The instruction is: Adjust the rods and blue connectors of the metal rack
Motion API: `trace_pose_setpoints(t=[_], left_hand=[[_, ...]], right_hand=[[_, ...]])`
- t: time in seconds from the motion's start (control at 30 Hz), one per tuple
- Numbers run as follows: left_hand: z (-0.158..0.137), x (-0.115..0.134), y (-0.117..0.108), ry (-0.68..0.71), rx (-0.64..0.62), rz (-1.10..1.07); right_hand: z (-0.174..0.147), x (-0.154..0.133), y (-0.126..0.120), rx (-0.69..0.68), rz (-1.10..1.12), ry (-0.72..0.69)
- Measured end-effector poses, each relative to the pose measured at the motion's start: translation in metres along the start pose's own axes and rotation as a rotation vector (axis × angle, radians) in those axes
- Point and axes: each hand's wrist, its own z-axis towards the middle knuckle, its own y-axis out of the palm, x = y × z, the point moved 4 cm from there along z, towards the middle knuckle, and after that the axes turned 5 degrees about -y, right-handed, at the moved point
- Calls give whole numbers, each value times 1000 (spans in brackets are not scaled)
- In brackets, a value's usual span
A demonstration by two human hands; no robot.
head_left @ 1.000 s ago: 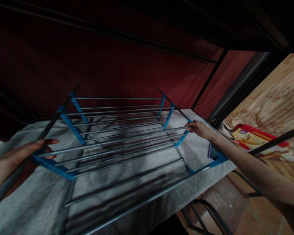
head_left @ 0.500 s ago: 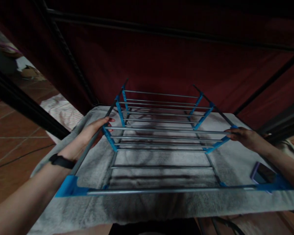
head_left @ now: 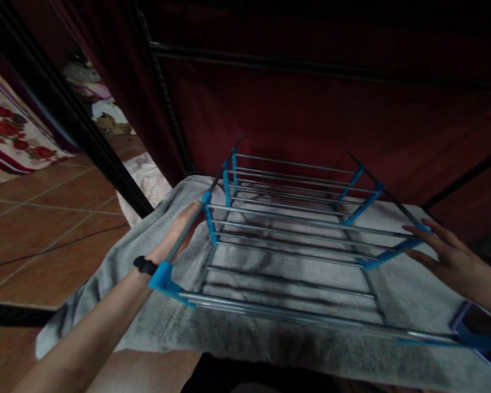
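A shoe rack [head_left: 303,219] of grey metal tubes and blue plastic connectors lies across a grey blanket in front of me. My left hand [head_left: 188,221] is at its left side tube, fingers curled around the side by a blue connector [head_left: 210,224]; part of the fingers is hidden behind it. Over the right blue connector [head_left: 382,257], my right hand [head_left: 450,251] has its fingers stretched and spread, touching the frame near the joint. A long front tube [head_left: 294,315] runs across the near end, with a blue corner piece [head_left: 163,277] at its left.
The grey blanket [head_left: 155,322] covers the surface beneath. A phone [head_left: 477,327] lies on it at right, partly behind a blue corner. Dark red fabric [head_left: 311,120] on a black frame stands behind. Floor tiles, a thin cable [head_left: 57,248] and a striped cloth [head_left: 145,180] are at left.
My view has swung left, so the rack appears farther right. My right hand's fingers have spread from their grip on the tube end. My left hand now sits on the tube's outer side.
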Motion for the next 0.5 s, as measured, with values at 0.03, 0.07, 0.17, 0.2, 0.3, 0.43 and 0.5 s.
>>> trace_pose_setpoints(t=[0.03,0.07,0.17,0.2,0.3,0.43,0.5], left_hand=[[-6,-7,-6,17,25,36],[-12,-16,-12,21,53,76],[-33,-45,-27,-3,134,182],[-41,-54,-30,-19,144,201],[-69,-81,-36,-59,135,229],[-105,-114,-48,-142,192,220],[-120,-129,-56,-152,252,232]], right_hand=[[-9,-19,1,6,58,-30],[-18,-38,2,21,118,-40],[-45,-85,24,-28,296,47],[-52,-97,36,-72,348,87],[-60,-124,75,-295,463,114],[-42,-155,113,-534,547,22],[-28,-173,127,-618,572,-49]])
